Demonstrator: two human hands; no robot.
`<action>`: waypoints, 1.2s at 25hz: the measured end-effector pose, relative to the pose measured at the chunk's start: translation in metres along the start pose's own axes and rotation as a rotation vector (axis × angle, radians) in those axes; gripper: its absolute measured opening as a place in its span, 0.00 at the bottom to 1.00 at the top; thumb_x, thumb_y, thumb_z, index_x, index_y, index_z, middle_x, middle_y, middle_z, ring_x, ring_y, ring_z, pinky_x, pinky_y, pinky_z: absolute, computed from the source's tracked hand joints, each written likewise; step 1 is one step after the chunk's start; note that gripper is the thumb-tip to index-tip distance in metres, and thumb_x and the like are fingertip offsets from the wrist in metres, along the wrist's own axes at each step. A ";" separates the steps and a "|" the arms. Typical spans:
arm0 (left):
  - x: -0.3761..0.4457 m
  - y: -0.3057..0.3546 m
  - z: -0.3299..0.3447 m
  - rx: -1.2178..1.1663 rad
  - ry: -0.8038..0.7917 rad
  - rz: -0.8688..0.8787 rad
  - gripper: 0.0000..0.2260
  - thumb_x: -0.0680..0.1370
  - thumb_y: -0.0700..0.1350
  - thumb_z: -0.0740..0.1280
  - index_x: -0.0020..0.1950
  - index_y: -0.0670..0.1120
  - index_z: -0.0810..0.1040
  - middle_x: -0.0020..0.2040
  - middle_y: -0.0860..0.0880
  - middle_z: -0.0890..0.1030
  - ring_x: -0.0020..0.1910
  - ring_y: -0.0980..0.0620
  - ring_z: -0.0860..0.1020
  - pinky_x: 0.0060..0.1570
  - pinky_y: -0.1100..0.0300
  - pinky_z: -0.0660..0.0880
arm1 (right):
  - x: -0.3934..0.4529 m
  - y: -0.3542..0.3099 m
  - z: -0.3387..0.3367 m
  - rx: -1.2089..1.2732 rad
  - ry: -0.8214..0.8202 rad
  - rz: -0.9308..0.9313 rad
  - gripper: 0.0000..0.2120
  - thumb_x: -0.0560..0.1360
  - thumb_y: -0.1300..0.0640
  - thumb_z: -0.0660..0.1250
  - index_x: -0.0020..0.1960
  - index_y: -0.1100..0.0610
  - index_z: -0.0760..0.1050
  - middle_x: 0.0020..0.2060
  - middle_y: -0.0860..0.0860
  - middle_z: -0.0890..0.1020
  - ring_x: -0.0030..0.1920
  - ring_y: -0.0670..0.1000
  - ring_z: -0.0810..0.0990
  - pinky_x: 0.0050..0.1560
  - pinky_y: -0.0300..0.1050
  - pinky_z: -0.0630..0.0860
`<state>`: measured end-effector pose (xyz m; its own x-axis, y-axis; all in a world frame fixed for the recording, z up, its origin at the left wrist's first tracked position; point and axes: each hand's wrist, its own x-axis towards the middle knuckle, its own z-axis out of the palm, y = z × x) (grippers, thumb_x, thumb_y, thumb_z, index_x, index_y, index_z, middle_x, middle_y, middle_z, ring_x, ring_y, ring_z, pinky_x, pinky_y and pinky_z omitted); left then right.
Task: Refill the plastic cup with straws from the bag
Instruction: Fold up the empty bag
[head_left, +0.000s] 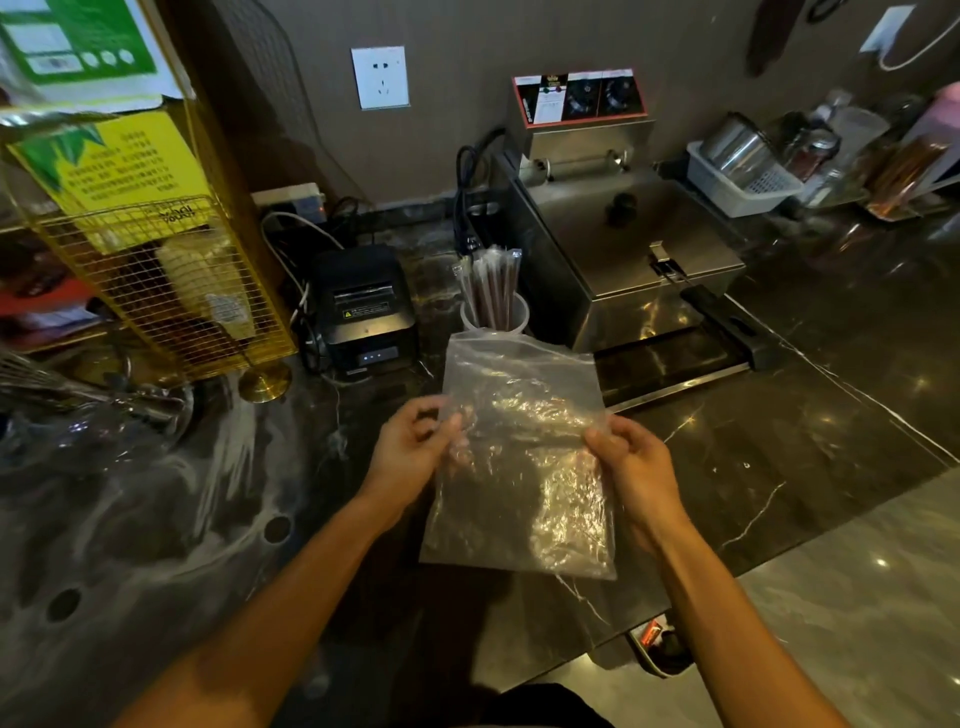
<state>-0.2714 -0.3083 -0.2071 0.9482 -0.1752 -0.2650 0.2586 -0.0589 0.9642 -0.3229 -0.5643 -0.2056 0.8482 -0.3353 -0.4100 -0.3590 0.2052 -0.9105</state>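
Hanging above the dark counter (779, 467), a clear, crinkled bag (519, 467) is held up flat and looks empty. Its left edge is pinched by the left hand (410, 452), its right edge by the right hand (634, 467), fingers closed on the plastic. Beyond it, wrapped straws (491, 286) are seen upright in the cup (496, 319) beside the fryer (623, 249).

Bare arms, no sleeves in sight

Left hand (415, 447) and right hand (631, 462): no rings, gloves or watch from fingers to wrists.
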 end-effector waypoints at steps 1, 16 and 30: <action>0.001 0.003 -0.001 -0.002 -0.023 -0.006 0.21 0.79 0.40 0.70 0.69 0.53 0.71 0.51 0.42 0.86 0.48 0.52 0.87 0.50 0.58 0.83 | 0.003 -0.002 -0.002 -0.018 0.018 -0.026 0.17 0.80 0.61 0.71 0.66 0.55 0.74 0.48 0.59 0.87 0.47 0.58 0.88 0.51 0.54 0.84; 0.016 0.023 -0.015 0.539 -0.117 0.220 0.06 0.75 0.47 0.76 0.48 0.59 0.84 0.58 0.53 0.76 0.63 0.53 0.75 0.66 0.50 0.74 | 0.003 -0.028 -0.019 -0.569 -0.207 -0.312 0.11 0.78 0.64 0.73 0.54 0.48 0.82 0.55 0.55 0.81 0.57 0.53 0.80 0.54 0.43 0.80; 0.014 0.048 0.003 0.380 -0.216 0.262 0.16 0.77 0.41 0.74 0.64 0.53 0.80 0.53 0.53 0.83 0.50 0.56 0.84 0.55 0.55 0.82 | 0.006 -0.029 -0.004 -0.951 -0.498 -0.207 0.05 0.77 0.48 0.74 0.52 0.45 0.82 0.48 0.46 0.85 0.50 0.44 0.84 0.54 0.50 0.83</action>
<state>-0.2465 -0.3164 -0.1646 0.9022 -0.4285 -0.0496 -0.1061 -0.3319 0.9373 -0.3093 -0.5753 -0.1819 0.9124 0.1719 -0.3715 -0.1639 -0.6783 -0.7163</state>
